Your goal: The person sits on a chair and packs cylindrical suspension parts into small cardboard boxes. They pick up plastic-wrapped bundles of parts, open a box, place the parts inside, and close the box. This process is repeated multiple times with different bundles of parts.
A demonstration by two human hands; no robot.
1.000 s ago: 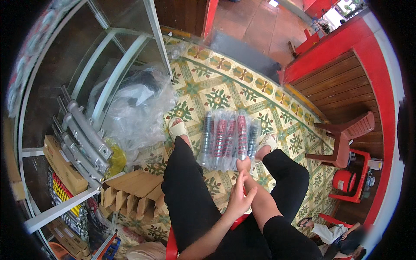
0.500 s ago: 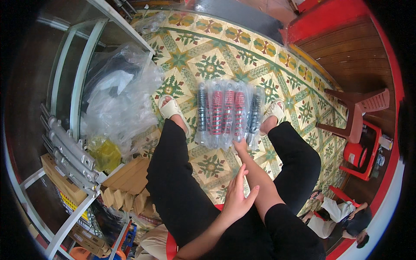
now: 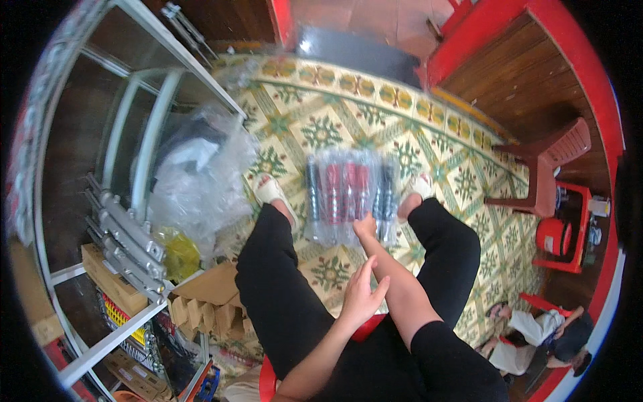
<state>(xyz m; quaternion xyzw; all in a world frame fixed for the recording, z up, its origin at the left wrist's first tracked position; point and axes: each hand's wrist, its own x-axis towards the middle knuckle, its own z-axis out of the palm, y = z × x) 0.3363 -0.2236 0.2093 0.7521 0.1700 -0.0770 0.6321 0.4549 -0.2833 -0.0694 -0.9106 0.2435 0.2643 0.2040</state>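
Several shock absorbers in clear plastic wrap lie side by side on the floor between my feet. The red ones are in the middle, with dark ones at the right and a dark one at the left edge. My right hand reaches down to the lower end of the rightmost red shock absorber, its fingers closed at the wrapped end; blur softens the grip. My left hand hovers over my lap beside the right forearm, fingers stretched out, holding nothing.
Crumpled clear plastic lies at the left by a metal-framed glass case. Below are silver fork tubes, a yellow bag and cardboard boxes. A brown plastic chair and a red stool stand right; people sit lower right.
The view has shifted, so the surroundings sit lower in the picture. My right hand stays at the lower end of the red shock absorber. My left hand remains stretched out over my lap.
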